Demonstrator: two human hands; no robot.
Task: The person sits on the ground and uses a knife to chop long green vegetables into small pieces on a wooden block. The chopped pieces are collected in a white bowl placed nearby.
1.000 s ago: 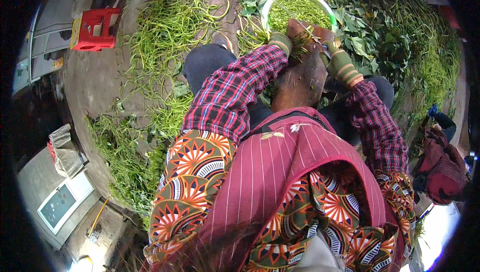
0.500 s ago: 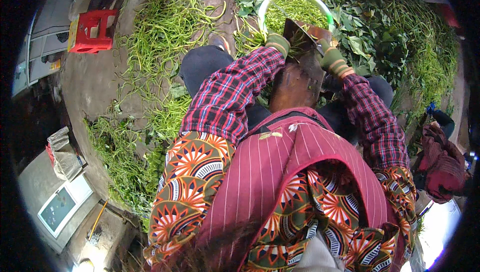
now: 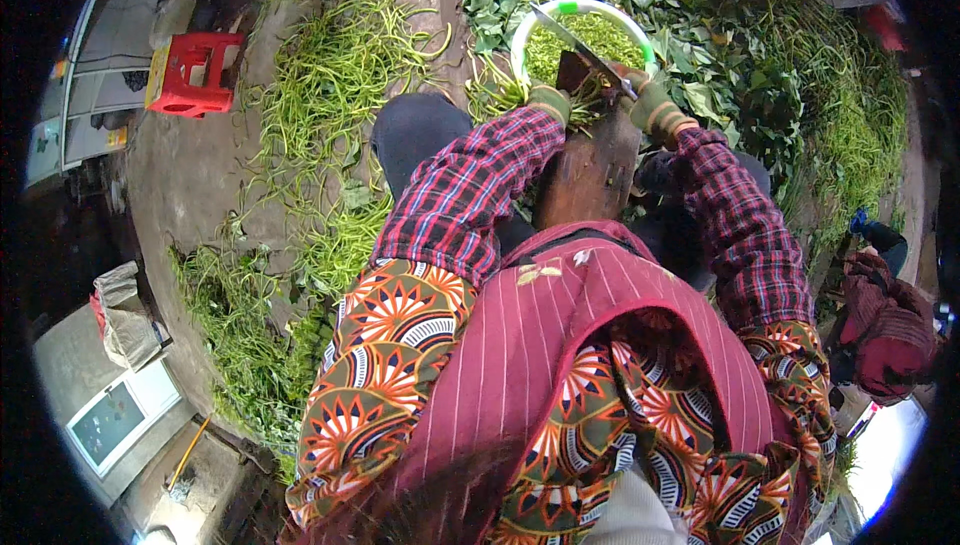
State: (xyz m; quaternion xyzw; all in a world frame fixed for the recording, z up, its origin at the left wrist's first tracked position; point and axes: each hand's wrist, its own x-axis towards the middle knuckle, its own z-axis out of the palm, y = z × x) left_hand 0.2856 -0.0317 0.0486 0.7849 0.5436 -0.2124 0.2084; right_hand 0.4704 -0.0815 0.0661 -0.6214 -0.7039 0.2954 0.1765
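Observation:
My left hand (image 3: 549, 103), in a green striped glove, is closed around a bunch of long green beans (image 3: 582, 117) at the far part of a brown wooden board (image 3: 590, 173). Gripping the handle of a broad-bladed knife (image 3: 577, 43), my right hand (image 3: 656, 110) wears a matching glove. The blade is raised and turned nearly edge-on, its tip over the tub. Just beyond the board sits a round tub with a white and green rim (image 3: 519, 45), holding chopped green pieces (image 3: 615, 39). The bean ends inside my left fist are hidden.
Long beans (image 3: 335, 75) lie spread on the floor to the left, with leafy stalks (image 3: 240, 320) nearer. Green leaves (image 3: 735, 75) and a stringy green heap (image 3: 850, 105) fill the right. A red stool (image 3: 197, 75) stands far left. Another person (image 3: 880, 330) is at the right edge.
The knife has risen off the beans and turned from showing its broad face to nearly edge-on, its tip pointing far left. My left hand still holds the beans, slightly nearer to me.

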